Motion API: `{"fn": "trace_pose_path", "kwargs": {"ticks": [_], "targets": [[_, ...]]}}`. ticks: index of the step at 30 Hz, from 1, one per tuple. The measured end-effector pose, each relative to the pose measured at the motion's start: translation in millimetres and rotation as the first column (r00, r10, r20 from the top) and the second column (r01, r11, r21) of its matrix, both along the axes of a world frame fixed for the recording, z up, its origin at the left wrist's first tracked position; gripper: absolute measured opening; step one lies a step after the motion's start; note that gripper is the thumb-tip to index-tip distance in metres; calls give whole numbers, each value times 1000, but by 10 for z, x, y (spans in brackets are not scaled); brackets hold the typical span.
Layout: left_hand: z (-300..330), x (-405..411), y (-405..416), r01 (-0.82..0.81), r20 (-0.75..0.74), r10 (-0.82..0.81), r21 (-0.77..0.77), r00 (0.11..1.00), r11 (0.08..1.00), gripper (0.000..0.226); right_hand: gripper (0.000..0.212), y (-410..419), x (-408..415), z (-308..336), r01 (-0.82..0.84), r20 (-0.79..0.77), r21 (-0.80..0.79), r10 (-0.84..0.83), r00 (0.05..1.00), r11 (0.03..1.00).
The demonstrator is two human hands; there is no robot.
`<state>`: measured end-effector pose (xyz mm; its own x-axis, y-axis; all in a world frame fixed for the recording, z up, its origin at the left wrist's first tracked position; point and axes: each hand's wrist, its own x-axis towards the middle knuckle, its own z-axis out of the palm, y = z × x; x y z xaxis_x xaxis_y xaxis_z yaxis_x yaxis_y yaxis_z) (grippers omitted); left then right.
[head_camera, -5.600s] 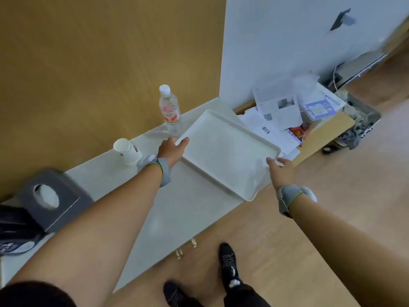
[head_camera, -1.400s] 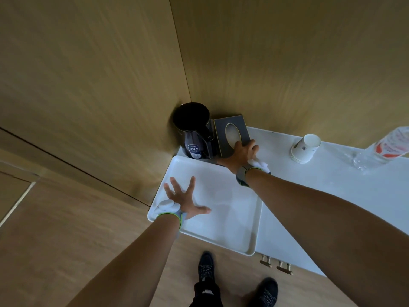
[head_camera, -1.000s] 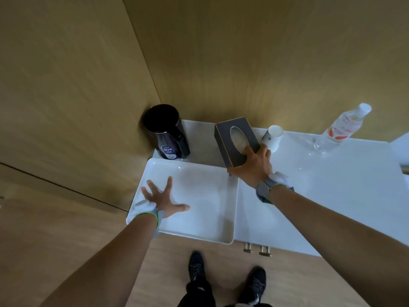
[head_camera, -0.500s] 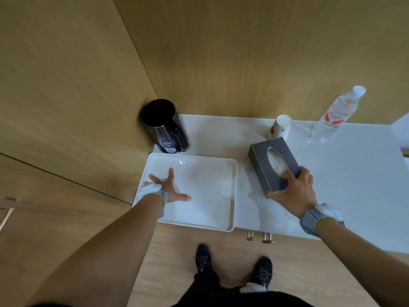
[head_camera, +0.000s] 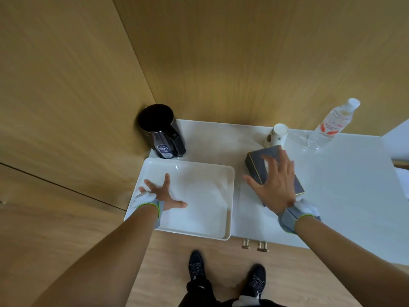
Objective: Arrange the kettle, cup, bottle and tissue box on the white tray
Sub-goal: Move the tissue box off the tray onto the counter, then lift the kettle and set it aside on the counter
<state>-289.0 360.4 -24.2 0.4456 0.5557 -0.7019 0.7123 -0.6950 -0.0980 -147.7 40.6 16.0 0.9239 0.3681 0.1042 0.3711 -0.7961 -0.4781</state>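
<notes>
left hand (head_camera: 162,194) splayed flat on white tray (head_camera: 205,220) | right hand (head_camera: 276,185) spread flat over grey tissue box (head_camera: 254,166) beside tray

Glossy black kettle (head_camera: 162,131); smooth white tray (head_camera: 199,191); wood-grain wall (head_camera: 221,52).

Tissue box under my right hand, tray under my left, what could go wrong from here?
1. The white tray juts over the counter's front edge; loading the near side, or lifting the left hand, could tip it.
2. The right hand lies flat on the tissue box with fingers spread, no real grip; it may slip when lifted.
3. The paper cup stands close behind the box and the bottle is nearby; a careless sweep could topple either.
</notes>
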Motion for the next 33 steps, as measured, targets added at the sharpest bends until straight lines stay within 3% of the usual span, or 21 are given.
{"fn": "trace_pose_path", "kwargs": {"ticks": [4, 8, 13, 21, 33], "targets": [[7, 11, -25, -12, 1, 12, -35, 1000, 999, 146, 57, 986, 22, 201, -34, -359, 295, 144, 922, 955], [-54, 2, -1, -57, 26, 59, -54, 998, 997, 148, 53, 1936, -5, 258, -23, -476, 446, 259, 841, 895], [-171, 2, 15, -98, 60, 102, -73, 993, 993, 151, 52, 2531, 116, 250, 13, -548, 438, 255, 797, 899], [-240, 36, 13, -80, 56, 83, -49, 995, 996, 152, 49, 2757, 244, 122, 152, -665, 518, 284, 691, 842], [-243, 50, 10, -76, 71, 80, -58, 994, 995, 157, 47, 2338, 310, 280, 244, -609, 583, 218, 762, 775]]}}
